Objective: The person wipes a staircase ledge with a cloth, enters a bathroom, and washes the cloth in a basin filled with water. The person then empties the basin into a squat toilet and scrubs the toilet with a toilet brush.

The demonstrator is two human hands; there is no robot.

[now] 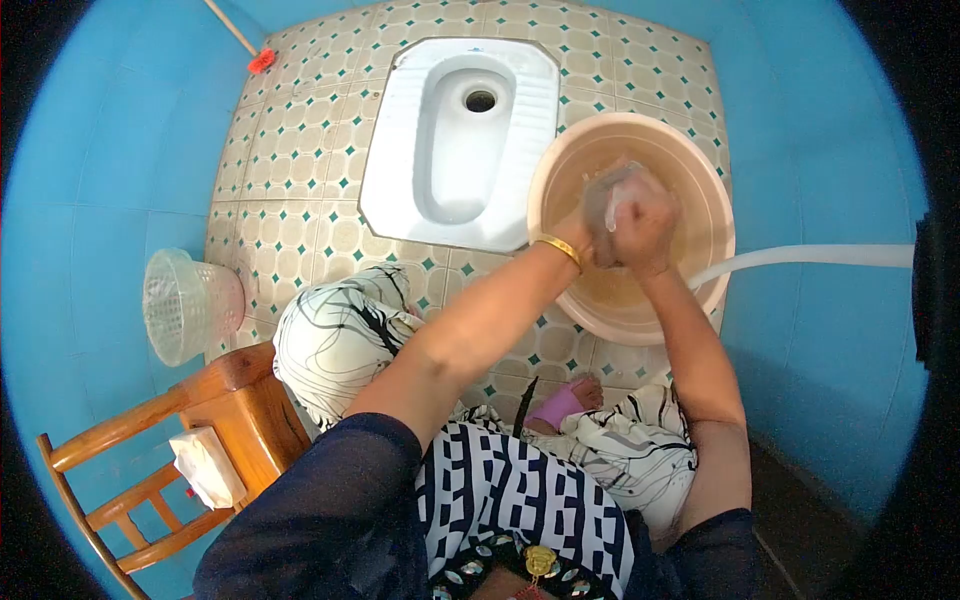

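Both hands are together over a large pale pink basin (545,180) of cloudy, brownish water. My right hand (648,225) is closed like a fist and pressed against a greyish, wet-looking item (603,192), perhaps a cloth; motion blur hides its kind. On the other side of that item is my left hand (588,228), below which a gold bracelet (562,250) circles the wrist. Its fingers are mostly hidden behind the grey item and the right hand. A white hose (810,260) reaches from the right over the basin's rim.
A white squat toilet (545,90) is set in the tiled floor left of the basin. To the left stand a translucent waste basket (180,305) and a wooden chair (250,400) with a tissue pack (207,467). A red-headed brush (262,61) leans at the back left. Blue walls enclose the room.
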